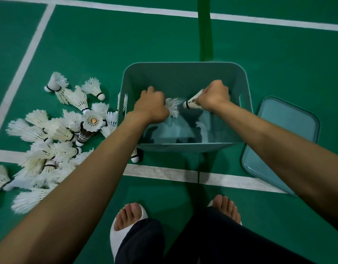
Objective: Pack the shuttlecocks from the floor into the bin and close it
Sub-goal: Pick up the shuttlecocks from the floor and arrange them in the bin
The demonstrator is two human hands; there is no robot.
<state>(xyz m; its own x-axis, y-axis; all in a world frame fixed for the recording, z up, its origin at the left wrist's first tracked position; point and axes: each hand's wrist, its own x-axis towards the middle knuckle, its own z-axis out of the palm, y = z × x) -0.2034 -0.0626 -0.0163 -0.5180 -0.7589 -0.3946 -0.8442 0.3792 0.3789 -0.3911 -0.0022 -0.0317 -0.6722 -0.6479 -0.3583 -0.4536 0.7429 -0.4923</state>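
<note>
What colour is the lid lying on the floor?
The lid is pale teal blue, seen best in the head view.

**Person: dress and footwear**

Bare left hand [150, 106], right hand [213, 97] and forearms [88, 168] to the frame edge. Dark trousers [212, 242] (navy or black, the dim light hides which). White open-toed slippers: left slipper [115, 233] has a broad plain band; right slipper [210, 203] shows only a sliver.

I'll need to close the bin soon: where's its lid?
In the head view, the lid lies on the floor right of the bin, beside its right wall, the right forearm crossing over it.
</note>
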